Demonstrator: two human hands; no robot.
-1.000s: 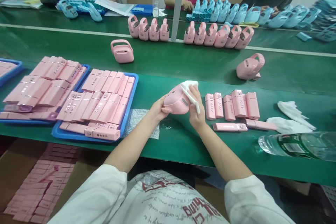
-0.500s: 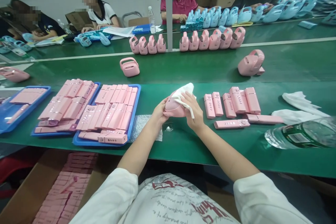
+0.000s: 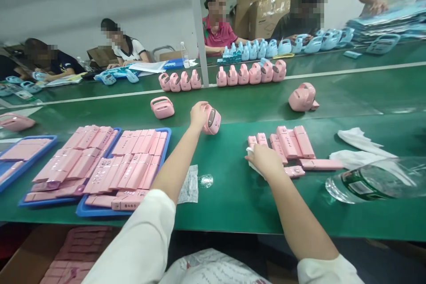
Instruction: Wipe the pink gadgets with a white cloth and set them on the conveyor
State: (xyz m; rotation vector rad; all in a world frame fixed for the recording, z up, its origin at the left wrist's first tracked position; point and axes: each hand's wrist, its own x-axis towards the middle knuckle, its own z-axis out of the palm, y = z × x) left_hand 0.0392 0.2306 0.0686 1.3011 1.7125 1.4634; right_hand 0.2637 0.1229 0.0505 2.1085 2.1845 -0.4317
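My left hand (image 3: 198, 114) is stretched forward over the green belt (image 3: 233, 111), closed on a pink handled device (image 3: 211, 120) held upright just above the belt's near edge. My right hand (image 3: 263, 160) rests on the near table with a white cloth (image 3: 252, 164) bunched under its fingers. It lies on the left end of a row of pink rectangular parts (image 3: 289, 142), touching the nearest ones.
Two blue trays (image 3: 84, 209) of pink parts sit at left. A lying water bottle (image 3: 376, 180) and white cloths (image 3: 357, 138) are at right. Pink devices (image 3: 161, 107) (image 3: 302, 96) stand on the belt, more in a row (image 3: 248, 73) behind. Other people work across.
My left hand carried the pink device away from me, out onto the belt. My right hand left the device and dropped with the cloth onto the row of pink parts. My head tilted up.
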